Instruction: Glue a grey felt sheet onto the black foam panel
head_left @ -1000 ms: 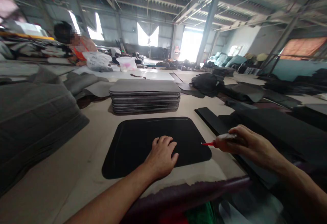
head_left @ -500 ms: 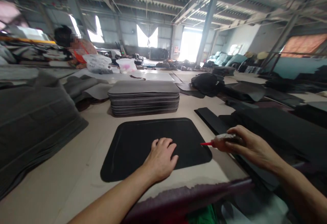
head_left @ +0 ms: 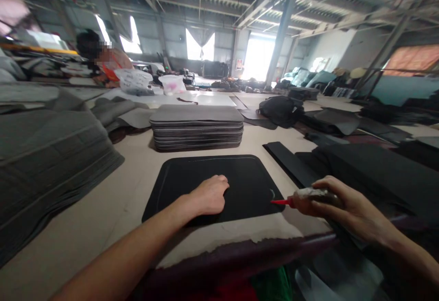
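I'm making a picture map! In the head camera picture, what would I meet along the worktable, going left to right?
Grey pile → person's left hand → red nozzle → person's right hand.

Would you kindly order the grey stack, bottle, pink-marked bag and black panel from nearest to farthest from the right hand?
1. Bottle: in the right hand.
2. Black panel: just left of it.
3. Grey stack: beyond the panel.
4. Pink-marked bag: far back, left.

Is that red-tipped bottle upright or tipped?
Tipped: the bottle in the right hand lies nearly level, its red nozzle pointing left over the black sheet.
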Demonstrator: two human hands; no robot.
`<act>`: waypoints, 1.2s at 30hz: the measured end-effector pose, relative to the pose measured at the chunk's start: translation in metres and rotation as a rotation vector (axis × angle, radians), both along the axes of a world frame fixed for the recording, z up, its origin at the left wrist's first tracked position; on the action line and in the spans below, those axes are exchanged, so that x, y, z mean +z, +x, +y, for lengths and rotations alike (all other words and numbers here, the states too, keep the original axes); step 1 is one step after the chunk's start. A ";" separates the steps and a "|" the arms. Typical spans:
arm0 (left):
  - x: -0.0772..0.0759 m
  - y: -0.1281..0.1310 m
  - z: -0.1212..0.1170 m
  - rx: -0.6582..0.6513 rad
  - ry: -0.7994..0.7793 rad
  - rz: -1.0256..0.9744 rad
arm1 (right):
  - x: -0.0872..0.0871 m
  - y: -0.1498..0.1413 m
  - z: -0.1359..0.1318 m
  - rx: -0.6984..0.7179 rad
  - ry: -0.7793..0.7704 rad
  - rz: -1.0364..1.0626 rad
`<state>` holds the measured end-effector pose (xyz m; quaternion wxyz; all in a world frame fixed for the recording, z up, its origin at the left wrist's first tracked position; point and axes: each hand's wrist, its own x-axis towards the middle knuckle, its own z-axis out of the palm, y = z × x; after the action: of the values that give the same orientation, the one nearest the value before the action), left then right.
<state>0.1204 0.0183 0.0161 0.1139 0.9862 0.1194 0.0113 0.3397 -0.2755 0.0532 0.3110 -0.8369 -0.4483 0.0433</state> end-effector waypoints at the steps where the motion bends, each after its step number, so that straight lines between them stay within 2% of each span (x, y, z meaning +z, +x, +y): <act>1: 0.005 -0.001 0.008 -0.009 0.006 0.025 | 0.001 -0.003 0.001 0.020 -0.010 0.102; 4: 0.016 -0.009 0.033 0.044 0.057 0.091 | 0.002 -0.008 0.004 0.060 0.000 0.398; 7: 0.019 -0.016 0.052 0.159 0.130 0.143 | 0.002 -0.011 0.008 0.082 0.013 0.463; 9: 0.018 -0.020 0.058 0.201 0.166 0.158 | 0.001 -0.013 0.012 0.085 0.000 0.391; 12: 0.017 -0.022 0.061 0.180 0.199 0.179 | 0.001 -0.017 0.021 0.118 -0.004 0.318; 15: 0.022 -0.022 0.066 0.063 0.197 0.244 | -0.001 -0.020 0.032 0.173 -0.021 0.285; 19: 0.032 -0.023 0.087 -0.080 0.163 0.329 | -0.007 -0.024 0.052 0.293 -0.034 0.143; 24: 0.037 -0.024 0.109 -0.130 0.143 0.347 | -0.011 -0.044 0.093 0.492 -0.052 0.035; 31: 0.036 -0.020 0.119 -0.103 0.115 0.362 | -0.010 -0.091 0.155 0.693 -0.020 -0.083; 36: 0.040 -0.017 0.122 -0.079 0.113 0.383 | -0.014 -0.122 0.193 0.779 0.020 -0.133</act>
<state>0.1031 0.1405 0.0557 0.0341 0.9791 0.0993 -0.1744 0.2175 -0.0825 0.0391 0.2499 -0.6021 -0.7517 0.0994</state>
